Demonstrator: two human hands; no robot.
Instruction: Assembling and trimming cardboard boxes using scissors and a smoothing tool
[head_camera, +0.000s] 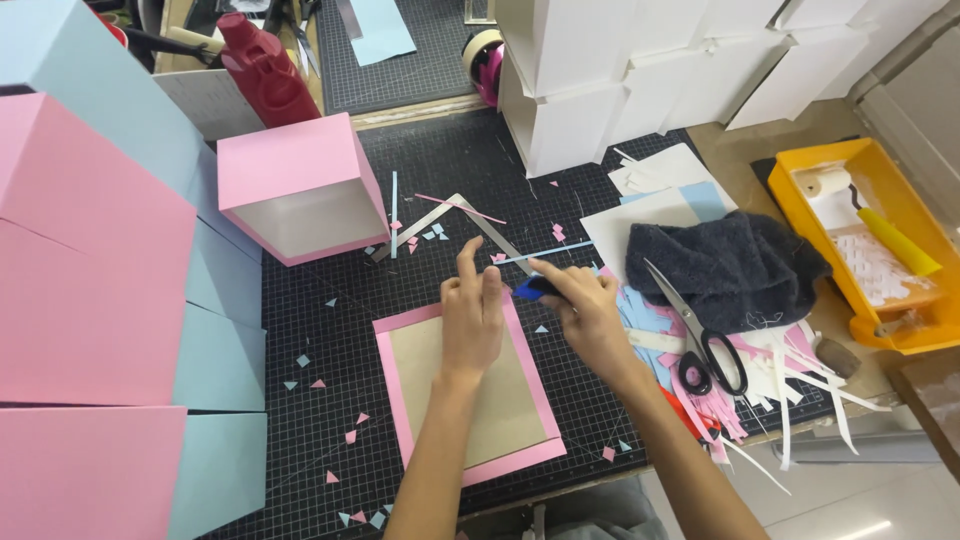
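Observation:
A brown cardboard panel (500, 400) lies on a larger pink paper sheet (395, 385) on the black cutting mat (330, 300). My left hand (472, 315) presses flat on the panel's upper right part, fingers near the pink border. My right hand (585, 310) grips a blue utility knife (533, 289) at the sheet's top right corner, right beside my left fingertips. A metal L-square ruler (470, 225) lies just beyond the hands.
A pink open box (300, 185) stands at the back left; stacked pink and blue boxes (90, 300) fill the left. White boxes (600, 70) stand behind. Scissors (700, 340), a dark towel (730, 265), paper scraps (780, 380) and a yellow tray with a roller (880, 240) are on the right.

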